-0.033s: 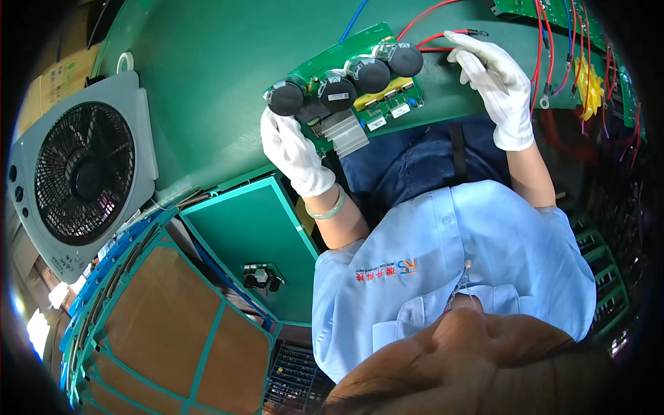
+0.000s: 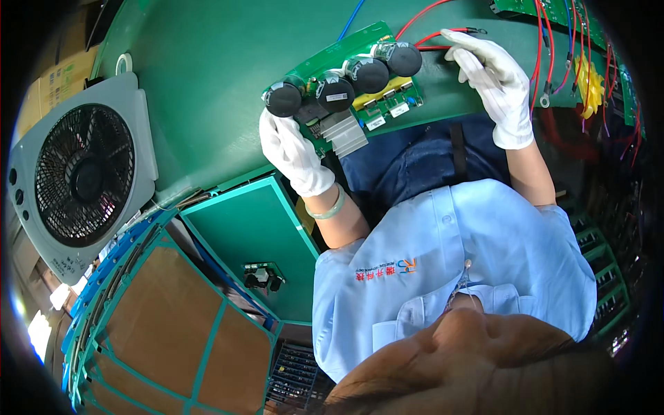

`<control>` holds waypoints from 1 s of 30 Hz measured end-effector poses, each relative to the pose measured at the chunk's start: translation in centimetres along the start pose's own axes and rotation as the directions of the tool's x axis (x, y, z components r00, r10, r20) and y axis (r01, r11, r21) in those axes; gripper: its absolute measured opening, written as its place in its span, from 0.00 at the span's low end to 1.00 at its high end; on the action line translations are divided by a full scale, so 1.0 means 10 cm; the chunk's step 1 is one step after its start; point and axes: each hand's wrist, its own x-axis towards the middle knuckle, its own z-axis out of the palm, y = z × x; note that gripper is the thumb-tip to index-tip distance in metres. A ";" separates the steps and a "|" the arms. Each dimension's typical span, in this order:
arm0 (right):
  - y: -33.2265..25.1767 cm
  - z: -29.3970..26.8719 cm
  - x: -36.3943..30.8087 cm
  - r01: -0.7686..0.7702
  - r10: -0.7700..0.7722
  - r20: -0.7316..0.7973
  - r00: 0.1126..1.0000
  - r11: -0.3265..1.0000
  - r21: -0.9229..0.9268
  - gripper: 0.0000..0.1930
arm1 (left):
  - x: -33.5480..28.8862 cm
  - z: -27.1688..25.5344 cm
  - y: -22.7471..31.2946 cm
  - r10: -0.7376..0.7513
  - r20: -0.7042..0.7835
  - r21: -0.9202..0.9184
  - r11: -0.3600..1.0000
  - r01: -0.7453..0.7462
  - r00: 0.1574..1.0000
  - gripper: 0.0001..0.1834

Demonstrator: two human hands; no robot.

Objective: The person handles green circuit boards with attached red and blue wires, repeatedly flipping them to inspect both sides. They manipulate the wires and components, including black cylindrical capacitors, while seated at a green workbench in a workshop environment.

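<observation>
Hardly any shift since the earlier frame: both hands & the board look a hair nearer 9 o'clock at most. Clock below is centred on the board, 12 = far side of the bench.

Circuit board (image 2: 339,61), green, sits on the green bench (image 2: 207,83) by its near edge, btwn the two gloved hands. Four black round caps (image 2: 369,75) run in a slanting row, approx 8 to 2 o'clock; silver finned heatsink (image 2: 344,135) at 6, yellow-topped part (image 2: 382,94) at 4.

L hand (image 2: 294,153), white glove, is at 7 o'clock, touching the board's corner just under the end cap. Fingers bunched, narrow; tips hidden, so can't tell if it's pinching. Pale green bangle (image 2: 329,207) on that wrist.

R hand (image 2: 492,86), also gloved, at 3 o'clock, apart from the board. Fingers half-curled, forefinger stretched out at the red leads (image 2: 430,41), approx 2 o'clock; can't tell if any lead is gripped.

Blue wire (image 2: 351,19) at 12. Further out at 3: hanging wires w/ ring lugs (image 2: 544,101), yellow frilled piece (image 2: 589,86). Grey fan (image 2: 142,131) stands btwn 8 & 9; small part (image 2: 263,278) on a green panel (image 2: 228,228) near 7.
</observation>
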 end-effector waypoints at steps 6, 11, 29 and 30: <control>0.01 0.01 0.02 0.115 -0.107 0.055 0.993 0.977 -0.181 0.14 | -0.01 -0.02 -0.08 0.099 -0.004 0.035 0.994 -0.099 0.995 0.16; 0.01 0.04 0.04 0.234 -0.223 0.073 0.972 0.933 -0.275 0.13 | 0.00 0.02 -0.08 0.157 -0.006 0.024 0.987 -0.157 0.988 0.17; -0.06 -0.13 0.01 0.618 -0.334 0.580 0.743 0.676 -0.402 0.20 | 0.05 -0.10 -0.21 0.089 0.027 0.167 0.982 -0.092 0.996 0.24; -0.10 -0.12 0.03 0.673 -0.328 0.625 0.709 0.580 -0.459 0.20 | 0.05 -0.10 -0.21 0.120 0.015 0.198 0.973 -0.121 0.993 0.23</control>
